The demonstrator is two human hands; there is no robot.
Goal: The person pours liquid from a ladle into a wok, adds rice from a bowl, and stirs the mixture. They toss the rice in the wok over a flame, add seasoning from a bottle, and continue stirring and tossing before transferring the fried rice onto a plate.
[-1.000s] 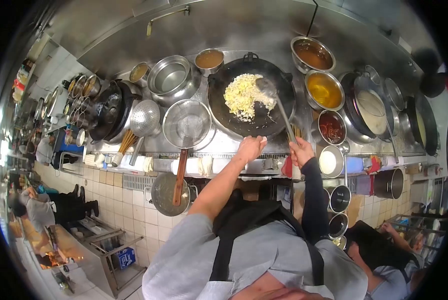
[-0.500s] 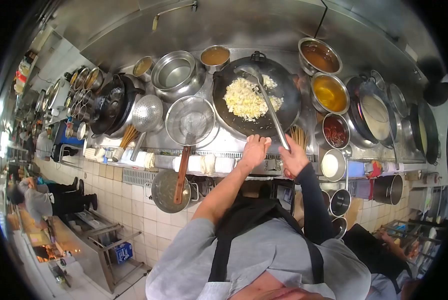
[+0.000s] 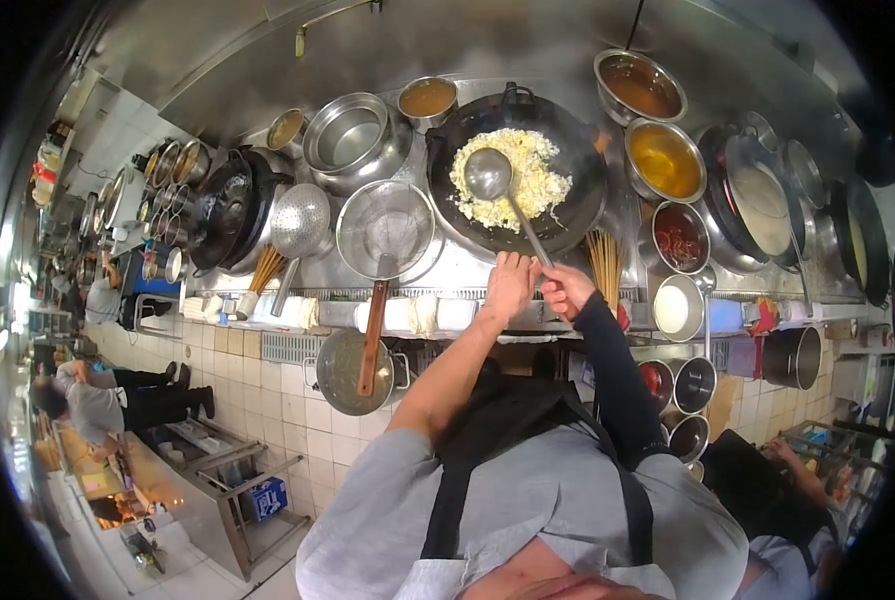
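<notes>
In the head view, my right hand point(image 3: 568, 291) is closed round the end of a long metal handle. The handle belongs to a ladle point(image 3: 489, 175), whose rounded bowl rests on a pale yellow and white crumbly food, like chopped egg point(image 3: 528, 155). This food lies in the middle of a black wok point(image 3: 580, 210). My left hand point(image 3: 511, 284) is at the wok's near edge, its fingers curled over the place opposite the far loop handle. The near handle itself is hidden under these fingers.
Left of the wok are a wire strainer point(image 3: 386, 232), a perforated skimmer point(image 3: 300, 221) and a metal pot point(image 3: 348, 140). To the right stand bowls of yellow liquid point(image 3: 663, 160) and red sauce point(image 3: 681, 238). A bamboo brush point(image 3: 605, 262) is beside my right hand. Other people are at both sides.
The ladle's bowl has come from the wok's far side down onto the food, turned rounded side up. My right hand has shifted slightly left, closer to my left hand. The food is more spread out.
</notes>
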